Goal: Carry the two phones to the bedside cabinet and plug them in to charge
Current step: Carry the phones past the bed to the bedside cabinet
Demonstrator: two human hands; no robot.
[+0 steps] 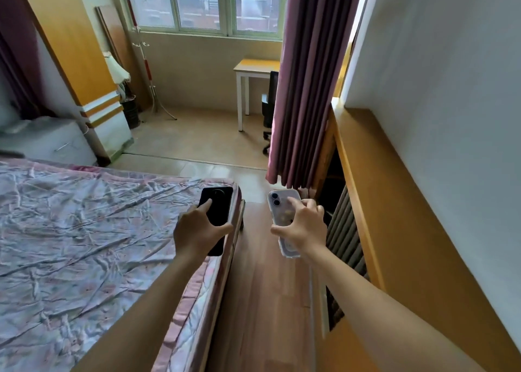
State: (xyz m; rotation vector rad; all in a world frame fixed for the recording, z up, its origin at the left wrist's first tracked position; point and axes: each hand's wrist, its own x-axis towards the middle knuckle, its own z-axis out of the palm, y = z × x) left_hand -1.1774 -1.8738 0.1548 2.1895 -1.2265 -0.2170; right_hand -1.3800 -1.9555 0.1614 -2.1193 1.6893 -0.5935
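Observation:
My left hand (197, 230) grips a black phone (218, 208), back side up, held over the right corner of the bed. My right hand (303, 225) grips a pale purple phone in a clear case (279, 202), camera end pointing away, above the wooden floor. Both arms reach forward side by side. No bedside cabinet or charger cable is plainly visible.
A bed with a wrinkled floral cover (84, 244) fills the left. A narrow strip of wooden floor (262, 301) runs between the bed and a yellow ledge (375, 202) on the right wall. A mauve curtain (304, 89), a small desk (256, 67) and a black chair (269, 103) stand ahead.

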